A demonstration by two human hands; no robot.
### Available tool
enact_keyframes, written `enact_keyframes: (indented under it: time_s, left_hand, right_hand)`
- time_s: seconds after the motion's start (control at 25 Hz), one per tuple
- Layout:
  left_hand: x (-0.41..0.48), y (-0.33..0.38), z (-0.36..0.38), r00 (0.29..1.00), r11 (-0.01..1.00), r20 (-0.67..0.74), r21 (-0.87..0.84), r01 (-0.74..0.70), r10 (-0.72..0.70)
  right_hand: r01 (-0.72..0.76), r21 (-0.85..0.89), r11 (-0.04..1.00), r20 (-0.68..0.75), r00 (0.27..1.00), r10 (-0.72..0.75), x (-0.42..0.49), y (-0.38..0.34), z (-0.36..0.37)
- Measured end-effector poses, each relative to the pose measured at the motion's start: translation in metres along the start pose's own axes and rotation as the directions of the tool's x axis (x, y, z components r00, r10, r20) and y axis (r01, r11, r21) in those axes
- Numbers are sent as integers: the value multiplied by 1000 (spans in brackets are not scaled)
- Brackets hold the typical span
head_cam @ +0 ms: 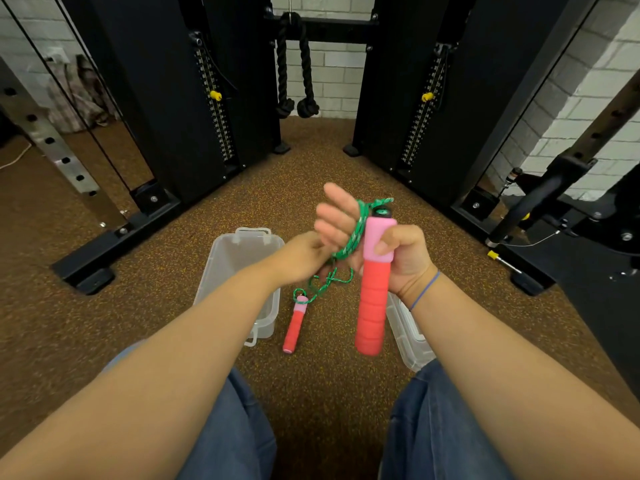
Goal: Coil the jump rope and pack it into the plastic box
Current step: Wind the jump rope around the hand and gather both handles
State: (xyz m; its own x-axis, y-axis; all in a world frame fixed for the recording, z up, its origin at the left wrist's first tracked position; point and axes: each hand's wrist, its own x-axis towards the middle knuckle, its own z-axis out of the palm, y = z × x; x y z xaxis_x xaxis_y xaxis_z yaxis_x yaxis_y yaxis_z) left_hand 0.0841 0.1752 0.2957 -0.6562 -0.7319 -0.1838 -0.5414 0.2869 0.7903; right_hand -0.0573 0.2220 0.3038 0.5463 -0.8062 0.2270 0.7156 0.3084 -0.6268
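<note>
Jump rope: green cord (354,233) looped around open left hand (337,220), fingers spread. One red-pink handle (374,289) gripped upright in right hand (403,259); second handle (296,323) on floor (311,393) beside clear plastic box (239,261). Lid (408,336) lies right.
</note>
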Motion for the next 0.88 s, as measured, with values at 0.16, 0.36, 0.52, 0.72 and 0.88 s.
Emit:
enact_keyframes:
  time_s: [0.16, 0.36, 0.52, 0.72, 0.88]
  left_hand:
    - [-6, 18, 7, 977, 902, 189, -398, 169, -100]
    - [-6, 12, -5, 890, 882, 456, -407, 237, -29]
    - [-10, 13, -14, 926, 955, 377, -282, 93, 21]
    - [-16, 17, -26, 950, 976, 283, -205, -73, 130]
    - [-22, 18, -28, 954, 970, 244, -210, -122, 173]
  right_hand:
    - [158, 73, 985, -73, 985, -153, 2, -10, -5]
    - [204, -43, 978, -153, 966, -208, -6, -23, -14]
    - [177, -153, 972, -201, 958, -206, -10, -29, -20]
    - [25, -246, 969, -352, 929, -113, -9, -21, -25]
    - [-176, -367, 913, -393, 919, 19, -11, -15, -22]
